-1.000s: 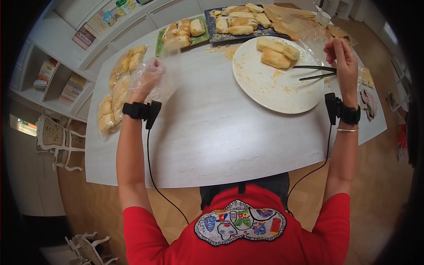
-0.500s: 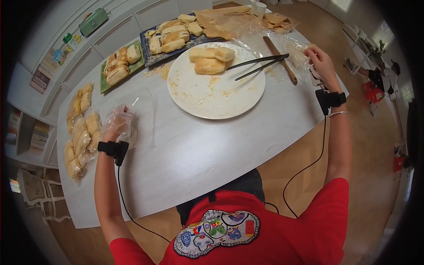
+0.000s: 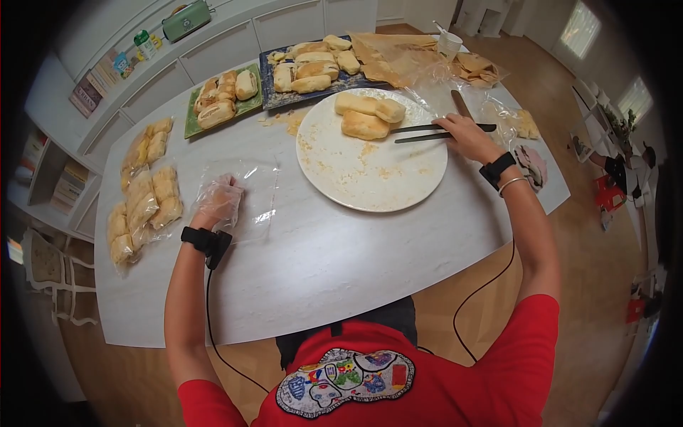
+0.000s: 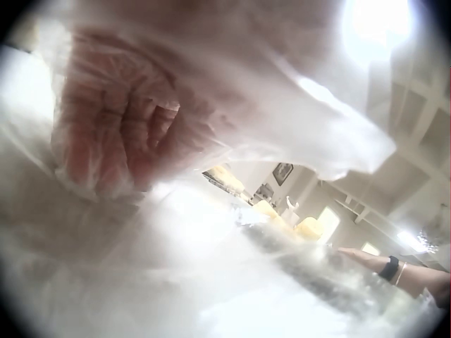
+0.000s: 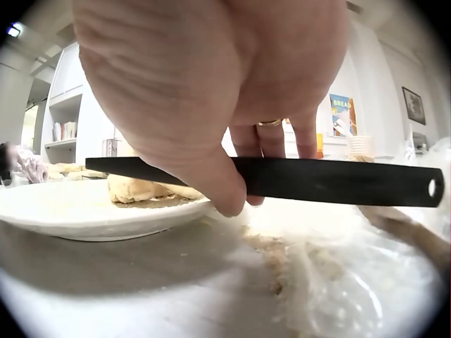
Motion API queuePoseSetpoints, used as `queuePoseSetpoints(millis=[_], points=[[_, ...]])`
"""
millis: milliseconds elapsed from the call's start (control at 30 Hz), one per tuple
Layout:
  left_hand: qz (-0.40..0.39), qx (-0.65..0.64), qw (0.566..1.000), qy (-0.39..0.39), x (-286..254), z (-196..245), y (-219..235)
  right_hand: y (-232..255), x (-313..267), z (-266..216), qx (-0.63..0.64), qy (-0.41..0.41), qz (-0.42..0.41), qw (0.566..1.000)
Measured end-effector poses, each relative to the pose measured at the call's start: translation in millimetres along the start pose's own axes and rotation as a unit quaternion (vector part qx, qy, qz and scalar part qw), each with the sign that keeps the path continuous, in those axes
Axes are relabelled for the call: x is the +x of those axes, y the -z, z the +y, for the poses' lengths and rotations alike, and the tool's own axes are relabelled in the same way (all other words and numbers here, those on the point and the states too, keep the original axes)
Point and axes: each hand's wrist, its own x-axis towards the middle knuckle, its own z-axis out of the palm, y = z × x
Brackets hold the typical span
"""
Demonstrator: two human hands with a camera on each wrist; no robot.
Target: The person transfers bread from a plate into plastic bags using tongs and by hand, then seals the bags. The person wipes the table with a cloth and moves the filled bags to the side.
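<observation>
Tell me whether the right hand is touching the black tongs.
Touching. The right wrist view shows it: the right hand has its thumb pressed over one arm of the black tongs, with fingers behind.

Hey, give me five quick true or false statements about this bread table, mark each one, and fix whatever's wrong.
1. Clear plastic covers the left hand. True.
2. The black tongs lie untouched. False: the right hand grips the black tongs.
3. Three bread rolls sit on the white plate. True.
4. In the head view, the green tray is right of the blue tray. False: the green tray is left of the blue tray.
5. The person's shirt is red. True.
</observation>
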Motion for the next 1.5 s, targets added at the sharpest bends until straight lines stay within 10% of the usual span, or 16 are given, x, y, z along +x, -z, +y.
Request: queuePoseSetpoints(millis=[233, 433, 500, 633, 933, 1067, 1233, 1500], points=[[-0.032, -0.013, 0.999, 0.036, 1, 10, 2, 78, -17, -48, -0.083, 0.02, -0.036, 0.996], [0.002, 0.043, 0.994, -0.098, 6, -20, -13, 92, -23, -28, -0.044, 0.005, -0.083, 0.996], [-0.025, -0.014, 0.997, 0.068, -1, 20, 7, 90, -31, -11, -0.038, -0.007, -0.129, 0.991], [-0.046, 0.009, 0.997, 0.056, 1, 12, 3, 114, -30, -20, 0.152, -0.188, -0.277, 0.93], [-0.027, -0.021, 0.996, 0.083, 3, 12, 0, 101, -26, -26, 0.231, -0.238, -0.308, 0.892], [-0.012, -0.004, 0.996, 0.084, 1, 18, 2, 92, -27, -22, -0.051, -0.018, -0.165, 0.985], [-0.027, -0.005, 0.995, 0.096, 2, 21, 4, 100, -33, -18, -0.26, 0.052, -0.057, 0.963], [-0.037, 0.028, 0.995, 0.086, 2, 25, 5, 87, -26, -40, -0.155, 0.049, -0.128, 0.978]])
